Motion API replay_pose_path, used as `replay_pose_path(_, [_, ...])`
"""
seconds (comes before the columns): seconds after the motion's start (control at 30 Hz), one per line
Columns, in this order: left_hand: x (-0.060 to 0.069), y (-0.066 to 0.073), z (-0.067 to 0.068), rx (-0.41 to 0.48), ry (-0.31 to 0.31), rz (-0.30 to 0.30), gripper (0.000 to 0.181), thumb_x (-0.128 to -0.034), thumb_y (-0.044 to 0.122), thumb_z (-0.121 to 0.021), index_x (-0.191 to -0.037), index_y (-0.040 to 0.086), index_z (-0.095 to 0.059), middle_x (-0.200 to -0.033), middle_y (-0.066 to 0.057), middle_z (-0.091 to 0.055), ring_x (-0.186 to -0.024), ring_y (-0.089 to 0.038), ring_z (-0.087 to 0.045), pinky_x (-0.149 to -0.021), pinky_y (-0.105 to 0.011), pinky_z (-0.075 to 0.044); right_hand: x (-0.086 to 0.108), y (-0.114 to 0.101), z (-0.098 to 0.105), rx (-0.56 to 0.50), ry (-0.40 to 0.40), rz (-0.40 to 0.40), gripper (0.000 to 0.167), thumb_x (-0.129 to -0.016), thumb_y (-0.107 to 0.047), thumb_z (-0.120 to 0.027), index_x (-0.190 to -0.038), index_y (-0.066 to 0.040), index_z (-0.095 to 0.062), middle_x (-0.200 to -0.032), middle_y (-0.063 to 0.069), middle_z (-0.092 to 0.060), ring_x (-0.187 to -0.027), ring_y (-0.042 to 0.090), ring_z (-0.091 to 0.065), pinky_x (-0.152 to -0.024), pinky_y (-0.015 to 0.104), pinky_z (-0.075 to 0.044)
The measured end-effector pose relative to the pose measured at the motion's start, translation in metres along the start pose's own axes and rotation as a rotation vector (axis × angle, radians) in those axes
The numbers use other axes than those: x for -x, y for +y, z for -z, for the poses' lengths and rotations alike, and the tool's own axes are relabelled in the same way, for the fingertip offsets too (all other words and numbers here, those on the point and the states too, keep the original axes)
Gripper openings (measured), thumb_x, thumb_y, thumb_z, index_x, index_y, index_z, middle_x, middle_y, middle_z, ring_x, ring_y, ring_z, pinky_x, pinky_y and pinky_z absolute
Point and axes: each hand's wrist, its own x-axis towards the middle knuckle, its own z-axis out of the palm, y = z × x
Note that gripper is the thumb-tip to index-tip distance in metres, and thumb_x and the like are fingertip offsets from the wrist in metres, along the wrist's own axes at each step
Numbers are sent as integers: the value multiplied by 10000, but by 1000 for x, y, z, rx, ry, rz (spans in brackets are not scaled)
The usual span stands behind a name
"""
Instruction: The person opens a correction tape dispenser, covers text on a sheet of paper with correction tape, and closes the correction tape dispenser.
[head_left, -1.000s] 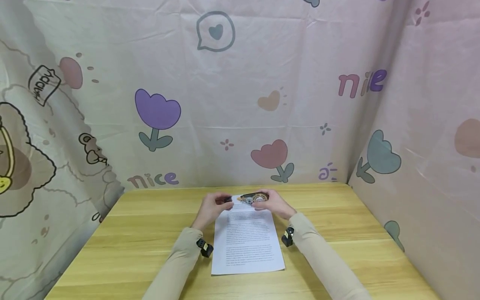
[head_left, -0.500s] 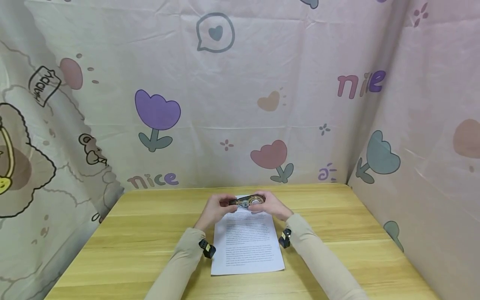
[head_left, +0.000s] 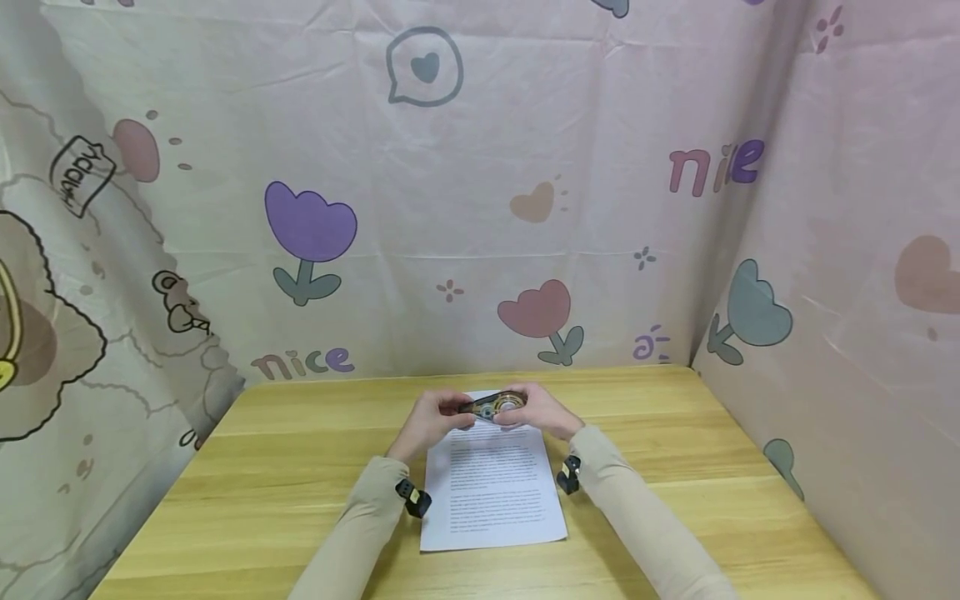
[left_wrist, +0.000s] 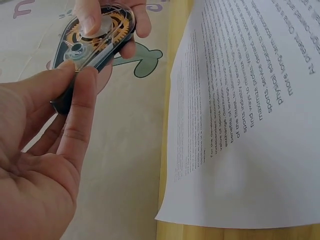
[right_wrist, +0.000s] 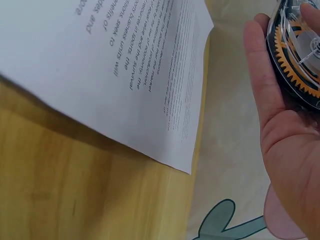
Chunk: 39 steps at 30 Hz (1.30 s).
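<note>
A correction tape with a clear body and orange gear wheels is held up over the top of a printed sheet. My right hand grips its wide end, the thumb lying on the clear case in the left wrist view. At the narrow end, my left hand pinches the dark cap between thumb and fingers. Cap and body meet with no gap that I can see, though the fingers hide most of the joint. In the right wrist view the gear shows beside the right palm.
The sheet lies on a wooden table, its text facing up. Behind the table hangs a patterned cloth, with more cloth along both sides. Each wrist carries a small black camera.
One second ago the cap in my left hand was apart from the orange tip. The hands have come together, and the cap now covers the tip.
</note>
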Motion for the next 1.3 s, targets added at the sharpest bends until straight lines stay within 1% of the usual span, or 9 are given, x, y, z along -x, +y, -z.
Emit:
replay_pose_path(0.27, [2,1,0,-25,-16,30,238,-811,12,-770,-1046,22,-738,-916,-103,-715,-766,-156,-675,-793,-471,-601,0,0,-3,16,-5,5,354,-794,-121,-800,-1114,-28,-681,-1012,113,-683,-859,186,-663,-794,390,-604])
replay_pose_path(0.4, [2,2,0,-27,-13,57,251,-829,29,-759,-1078,25,-731,-944,-106,-723,-784,-156,-694,-798,-415,-606,-1,0,-5,18,6,12,384,-814,-118,-786,-1167,-34,-658,-1060,144,-672,-874,197,-666,-784,412,-611])
replay_pose_path(0.5, [1,1,0,17,5,61,257,-843,26,-745,-1097,-2,-716,-970,-141,-727,-783,-172,-712,-764,-361,-615,-3,-3,-8,35,26,42,453,-839,-122,-769,-1258,-79,-600,-1155,153,-633,-933,212,-654,-760,393,-616])
replay_pose_path(0.6, [0,1,-1,58,18,45,251,-874,45,-718,-1114,-24,-699,-983,-173,-726,-759,-190,-719,-714,-317,-618,-4,-7,-11,184,58,128,548,-821,-164,-797,-1314,-124,-561,-1249,116,-579,-1040,197,-600,-830,336,-584])
replay_pose_path(0.77, [-2,1,-1,80,14,23,260,-913,74,-678,-1149,-36,-681,-989,-193,-726,-742,-205,-717,-698,-313,-618,-5,-14,-15,508,112,262,633,-751,-247,-859,-1297,-78,-587,-1261,81,-543,-1089,201,-539,-920,326,-505])
replay_pose_path(0.9, [-2,0,0,-91,-3,-42,263,-903,131,-707,-1135,9,-698,-973,-127,-734,-787,-166,-700,-713,-296,-602,-4,-15,-16,614,141,245,588,-741,-313,-851,-1248,-116,-627,-1231,49,-623,-1080,196,-588,-917,355,-516])
replay_pose_path(1.0, [-2,-1,1,-261,-16,-104,312,-886,206,-735,-1149,43,-698,-973,-78,-736,-846,-164,-689,-758,-310,-583,-1,-13,-13,672,166,175,562,-727,-389,-837,-1209,-170,-649,-1205,9,-665,-1056,166,-604,-892,361,-509])
replay_pose_path(1.07, [0,-3,3,-329,-22,-123,370,-888,250,-732,-1180,28,-683,-1001,-96,-736,-890,-197,-692,-805,-350,-579,1,-11,-10,689,178,120,546,-723,-408,-830,-1188,-183,-654,-1182,-2,-672,-1021,156,-600,-870,367,-503])
replay_pose_path(1.3, [8,-7,10,-513,6,-76,430,-932,292,-673,-1252,6,-643,-1210,-201,-675,-1070,-331,-661,-923,-483,-544,7,1,7,680,180,21,527,-730,-325,-842,-1166,-95,-655,-1126,48,-674,-959,171,-594,-874,390,-516])
